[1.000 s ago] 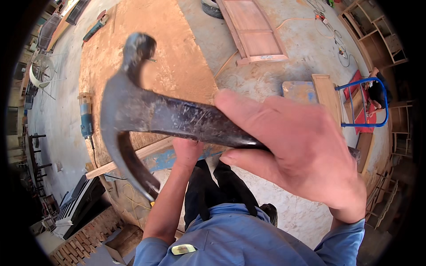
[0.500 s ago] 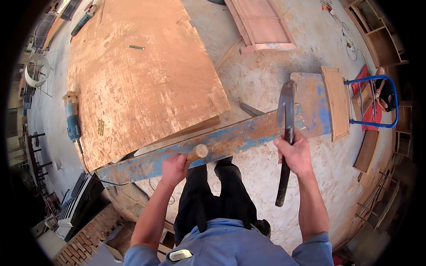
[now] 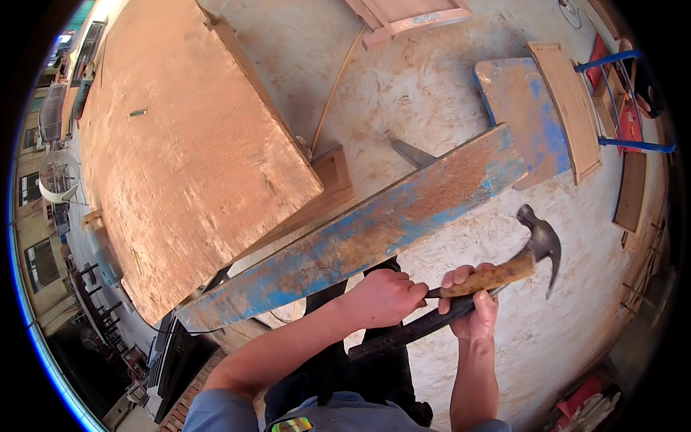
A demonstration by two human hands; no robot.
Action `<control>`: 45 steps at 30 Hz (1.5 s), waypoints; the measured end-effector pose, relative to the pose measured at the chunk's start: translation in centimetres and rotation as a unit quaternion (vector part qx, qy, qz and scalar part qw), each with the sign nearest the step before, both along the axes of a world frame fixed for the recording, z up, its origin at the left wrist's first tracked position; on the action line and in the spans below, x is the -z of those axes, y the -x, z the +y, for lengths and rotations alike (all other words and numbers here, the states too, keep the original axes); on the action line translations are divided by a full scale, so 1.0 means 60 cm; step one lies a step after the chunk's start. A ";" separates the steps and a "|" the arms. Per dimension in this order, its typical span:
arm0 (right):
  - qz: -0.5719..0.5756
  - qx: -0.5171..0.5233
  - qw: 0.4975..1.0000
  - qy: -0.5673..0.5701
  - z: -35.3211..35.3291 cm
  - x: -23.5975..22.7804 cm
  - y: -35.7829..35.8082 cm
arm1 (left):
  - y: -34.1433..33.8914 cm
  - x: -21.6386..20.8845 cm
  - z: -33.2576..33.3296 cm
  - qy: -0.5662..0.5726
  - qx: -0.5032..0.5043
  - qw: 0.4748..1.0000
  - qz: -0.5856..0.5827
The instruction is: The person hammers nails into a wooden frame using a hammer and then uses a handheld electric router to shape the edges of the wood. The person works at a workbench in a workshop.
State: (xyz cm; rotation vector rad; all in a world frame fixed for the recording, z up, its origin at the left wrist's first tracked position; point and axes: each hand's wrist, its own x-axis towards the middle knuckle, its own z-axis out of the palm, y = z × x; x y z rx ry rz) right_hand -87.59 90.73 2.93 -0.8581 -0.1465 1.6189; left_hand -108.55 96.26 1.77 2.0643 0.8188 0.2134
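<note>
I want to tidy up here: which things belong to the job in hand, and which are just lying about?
In hand:
Claw hammer, in the right hand
Wooden-handled tool, held by that hand and the left hand

Probably just lying about:
Small green stick on the wooden board
Framed wooden panel

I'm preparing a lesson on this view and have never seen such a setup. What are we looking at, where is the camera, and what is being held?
There is no machine here, only a person working bare-handed. The view comes from the left of two head-worn cameras, looking down; its fisheye lens bends straight edges. The left hand closes around the dark, narrow end of a wooden-handled tool. The right hand holds that tool's handle together with a hammer. Beyond them runs a blue-stained plank; past it, a small green piece lies on a large board.
</note>
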 end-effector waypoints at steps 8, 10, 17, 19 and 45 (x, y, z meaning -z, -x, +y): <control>-0.158 0.088 0.982 0.056 -0.101 0.011 -0.161 | 0.428 0.295 -0.021 0.194 -0.307 0.860 0.358; -0.218 0.045 0.970 0.096 -0.130 0.033 -0.193 | 0.540 0.404 -0.077 0.170 -0.240 0.873 0.390; -0.300 0.051 0.903 0.302 -0.214 0.097 -0.177 | 0.471 0.509 -0.028 0.181 -0.063 0.881 0.433; -0.304 0.034 0.891 0.336 -0.230 0.114 -0.164 | 0.483 0.538 -0.045 0.120 -0.087 0.896 0.419; -0.296 -0.106 0.861 0.399 -0.178 -0.020 -0.117 | 0.509 0.049 -0.153 -0.046 -0.236 0.910 0.339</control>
